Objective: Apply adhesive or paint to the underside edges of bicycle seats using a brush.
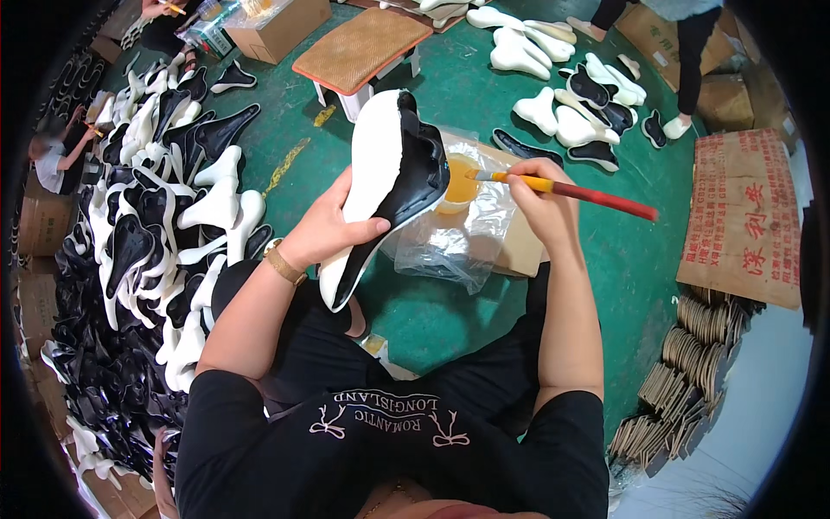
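Seated worker, seen from above, legs out over a green floor.

Left hand is closed around the narrow end of a bicycle saddle, thumb across the white padded side, fingers hidden behind. The saddle is held up off the floor and tilted, wide end away from the body, so the black shell underside faces the right hand; that angle looks chosen to present the rim for brushing.

Right hand pinches a brush with a yellow and red handle, fingers curled shut on it. Bristle end points left, over or just at a small tub of amber glue; whether the bristles touch the liquid I cannot tell.

The tub sits inside a loose clear plastic bag on a flat piece of cardboard (probably to keep drips off the floor), just beside the saddle's wide end and within short reach of both hands.

Left of the worker: a big heap of saddles, black and white mixed. More lie far right. A low stool with a woven top stands beyond. Printed carton at right, stacked flat parts below it. Other people work at the edges.
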Available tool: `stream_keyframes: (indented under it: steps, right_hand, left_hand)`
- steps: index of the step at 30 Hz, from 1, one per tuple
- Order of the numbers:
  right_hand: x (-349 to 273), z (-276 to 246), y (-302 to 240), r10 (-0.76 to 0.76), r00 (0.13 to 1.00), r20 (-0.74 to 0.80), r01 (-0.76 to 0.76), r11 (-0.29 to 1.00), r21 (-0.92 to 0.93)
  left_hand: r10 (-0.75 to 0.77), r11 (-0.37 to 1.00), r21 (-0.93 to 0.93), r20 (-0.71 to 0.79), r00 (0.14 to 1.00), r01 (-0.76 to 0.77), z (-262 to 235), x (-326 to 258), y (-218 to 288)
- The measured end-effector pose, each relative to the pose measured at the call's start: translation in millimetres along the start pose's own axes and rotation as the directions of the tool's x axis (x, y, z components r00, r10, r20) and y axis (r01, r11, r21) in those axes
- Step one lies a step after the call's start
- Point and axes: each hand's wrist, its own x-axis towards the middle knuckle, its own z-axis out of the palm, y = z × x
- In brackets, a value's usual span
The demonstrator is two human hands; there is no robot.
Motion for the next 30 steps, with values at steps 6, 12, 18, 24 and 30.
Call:
stream_keyframes:
  steps: [6, 12, 18, 24, 30]
  right_hand:
    - [5.5, 30.2, 12.1, 0.104, 0.968, 0.229, -0.11, 0.994, 0.013]
    - [2.4, -1.2, -7.7, 0.139, 0.987, 0.085, -0.163, 0.854, 0.494]
    - [0.4, 2.3, -16.9, 0.067, 0.995, 0.071, -0.091, 0.907, 0.412]
    - [-16.2, 6.2, -7.3, 0.003, 0.982, 0.189, -0.069, 0.938, 0.34]
    - [-6.1, 5.0, -7.1, -0.092, 0.97, 0.226, 0.031, 0.965, 0.26]
  left_hand:
    - [-0.029, 0.998, 0.054, -0.026, 0.999, 0.031, 3.1, 3.4, 1.5]
    - [-0.02, 0.996, 0.082, -0.034, 0.999, 0.022, 0.5, 4.1, 1.8]
    - [0.079, 0.985, 0.151, 0.03, 0.996, -0.083, 2.3, 4.9, 3.3]
    - [0.128, 0.992, 0.018, 0.005, 0.992, -0.128, 8.6, 7.2, -7.6]
    - [0.192, 0.97, 0.155, -0.027, 0.981, -0.185, 13.0, 5.5, 5.9]
